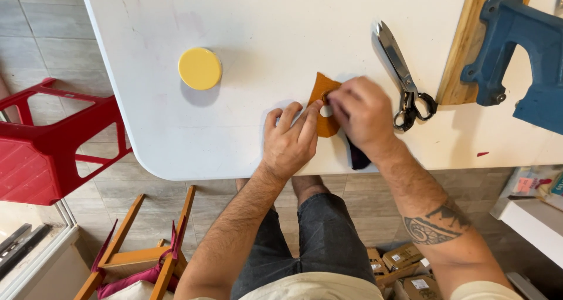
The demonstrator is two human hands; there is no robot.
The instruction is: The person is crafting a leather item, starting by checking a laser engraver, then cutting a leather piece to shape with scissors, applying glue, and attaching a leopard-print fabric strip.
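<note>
Both hands pin a small tan leather piece (322, 109) (round hole cut through) flat on the white surface (258, 24). The left hand (289, 142) presses with spread fingers; the right hand (363, 113) curls closed around a dark tool (356, 158). Steel scissors (404, 77) lie just beside it.

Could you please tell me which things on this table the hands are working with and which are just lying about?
In use:
- orange leather piece, pressed flat by the left hand
- dark tool, held by the right hand

Lying about:
- scissors
- yellow round lid
- blue metal press
- wooden board
</note>
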